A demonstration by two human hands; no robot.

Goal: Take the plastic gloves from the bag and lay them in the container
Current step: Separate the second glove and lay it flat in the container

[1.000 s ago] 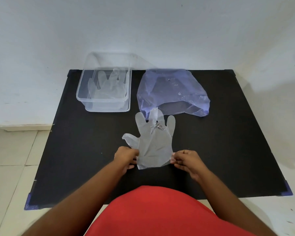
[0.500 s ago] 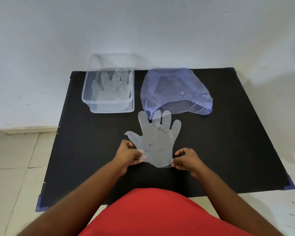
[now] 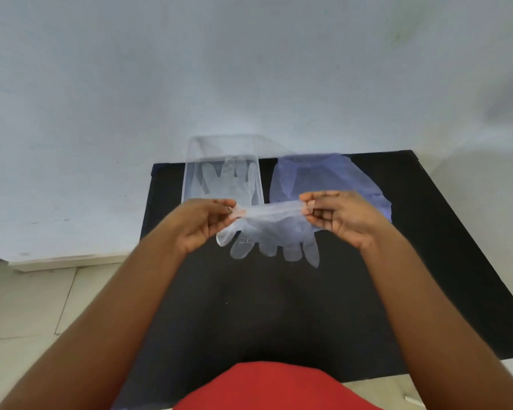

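A clear plastic glove [image 3: 271, 235] hangs in the air above the black table [image 3: 279, 306], fingers pointing down. My left hand [image 3: 199, 223] pinches the left end of its cuff and my right hand [image 3: 342, 216] pinches the right end, stretching the cuff between them. Behind the hands, at the back left of the table, stands a clear plastic container [image 3: 222, 173] with at least one glove lying flat inside. To its right lies a bluish translucent bag [image 3: 326, 179], partly hidden by my right hand.
A pale wall rises right behind the table. Tiled floor and a white skirting [image 3: 65, 261] show to the left. My red shirt [image 3: 273, 386] fills the bottom edge of the view.
Both hands have lifted the glove off the table and raised it toward the container; the glove now hangs fingers down. The camera has tilted up.
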